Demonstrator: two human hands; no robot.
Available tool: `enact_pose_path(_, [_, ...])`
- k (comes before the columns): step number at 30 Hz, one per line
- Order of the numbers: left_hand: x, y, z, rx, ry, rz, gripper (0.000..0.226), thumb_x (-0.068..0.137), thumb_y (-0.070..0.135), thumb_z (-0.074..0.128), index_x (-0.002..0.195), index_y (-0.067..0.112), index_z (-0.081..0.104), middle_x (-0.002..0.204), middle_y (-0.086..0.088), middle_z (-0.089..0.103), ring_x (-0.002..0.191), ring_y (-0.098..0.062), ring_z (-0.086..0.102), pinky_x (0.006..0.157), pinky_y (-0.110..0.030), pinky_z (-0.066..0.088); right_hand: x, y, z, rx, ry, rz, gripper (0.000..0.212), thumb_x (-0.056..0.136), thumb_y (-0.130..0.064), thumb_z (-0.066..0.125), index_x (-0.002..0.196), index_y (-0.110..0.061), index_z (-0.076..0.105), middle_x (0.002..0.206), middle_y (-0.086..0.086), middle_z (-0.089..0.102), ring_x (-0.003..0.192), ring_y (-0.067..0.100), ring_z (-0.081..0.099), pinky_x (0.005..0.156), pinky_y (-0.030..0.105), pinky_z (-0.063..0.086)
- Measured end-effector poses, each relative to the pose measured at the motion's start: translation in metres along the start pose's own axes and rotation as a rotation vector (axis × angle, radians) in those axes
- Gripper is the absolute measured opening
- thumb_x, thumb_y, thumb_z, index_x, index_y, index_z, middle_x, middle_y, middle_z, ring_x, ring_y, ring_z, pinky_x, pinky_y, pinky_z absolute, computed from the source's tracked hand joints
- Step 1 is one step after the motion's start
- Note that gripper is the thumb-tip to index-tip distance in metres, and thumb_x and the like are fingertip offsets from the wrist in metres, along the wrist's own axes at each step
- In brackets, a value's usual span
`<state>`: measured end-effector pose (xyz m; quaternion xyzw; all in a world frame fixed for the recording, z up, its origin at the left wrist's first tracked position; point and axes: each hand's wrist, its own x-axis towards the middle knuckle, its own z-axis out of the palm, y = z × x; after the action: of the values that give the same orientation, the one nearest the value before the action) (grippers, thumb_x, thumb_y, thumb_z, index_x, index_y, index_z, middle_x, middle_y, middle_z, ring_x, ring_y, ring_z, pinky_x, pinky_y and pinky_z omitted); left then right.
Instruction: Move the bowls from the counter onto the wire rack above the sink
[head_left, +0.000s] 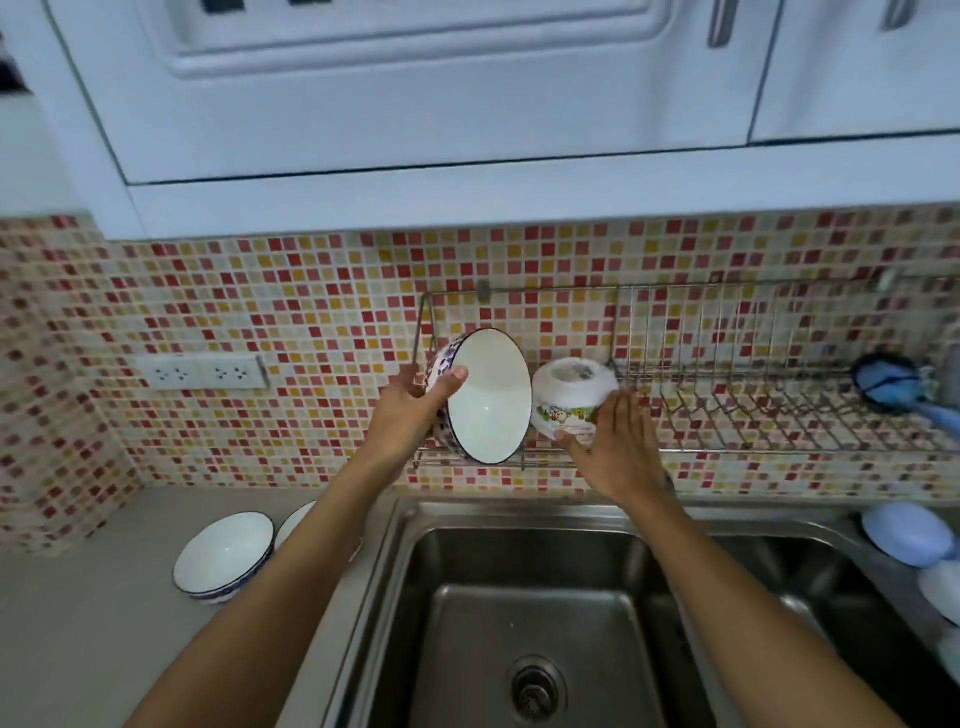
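My left hand (410, 410) grips a blue-patterned white bowl (488, 397) by its rim, tipped on edge at the left end of the wire rack (753, 415), its inside facing right. Beside it a small white bowl with a printed band (569, 395) lies upside down on the rack. My right hand (618, 447) is on its right side, thumb under the rim, fingers extended. Two more blue-rimmed bowls stand upright on the counter at the lower left: one in full view (223, 556), the other (293, 522) mostly hidden behind my left forearm.
A steel sink (530, 613) lies directly below the rack. A blue brush (893, 387) rests at the rack's right end. Pale blue and white items (909, 532) sit at the sink's right edge. A wall socket strip (202, 371) is on the tiles, cabinets overhead.
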<state>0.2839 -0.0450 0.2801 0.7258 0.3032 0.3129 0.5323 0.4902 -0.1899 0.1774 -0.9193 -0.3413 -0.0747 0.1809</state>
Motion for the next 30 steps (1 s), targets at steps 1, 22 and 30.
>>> enact_pose_path(1, [0.005, 0.007, 0.003, 0.033, 0.01, 0.033, 0.068, 0.083, 0.047, 0.064, 0.136, 0.01, 0.044, 0.129, -0.012, 0.058, 0.097, -0.019, 0.062, 0.084, -0.032, 0.057, 0.0, -0.001, 0.0, -0.021, -0.003, -0.009, 0.102, 0.084, -0.076, 0.02, 0.15, -0.002, -0.006, 0.16, 0.02, -0.006, 0.149, 0.03, -0.004, 0.12, 0.041, -0.005])
enact_pose_path(22, [0.09, -0.055, 0.046, 1.115, -0.068, 0.647, 0.1, 0.055, 0.035, 0.09, 0.136, 0.002, 0.042, 0.13, -0.026, 0.047, 0.119, -0.045, 0.046, 0.095, -0.055, 0.05, 0.0, -0.002, 0.003, -0.109, -0.022, 0.013, 0.111, 0.072, -0.08, -0.009, 0.15, -0.001, -0.007, 0.16, 0.02, -0.003, 0.149, 0.028, -0.005, 0.118, 0.039, -0.012])
enact_pose_path(30, [0.103, -0.075, 0.045, 1.021, -0.143, 0.638, 0.101, 0.06, 0.04, 0.086, 0.141, 0.012, 0.032, 0.14, -0.017, 0.035, 0.126, -0.034, 0.038, 0.101, -0.047, 0.048, 0.002, -0.001, 0.007, -0.13, -0.026, 0.02, 0.106, 0.078, -0.079, -0.003, 0.15, -0.001, -0.007, 0.16, 0.019, -0.004, 0.149, 0.026, -0.005, 0.12, 0.041, -0.008])
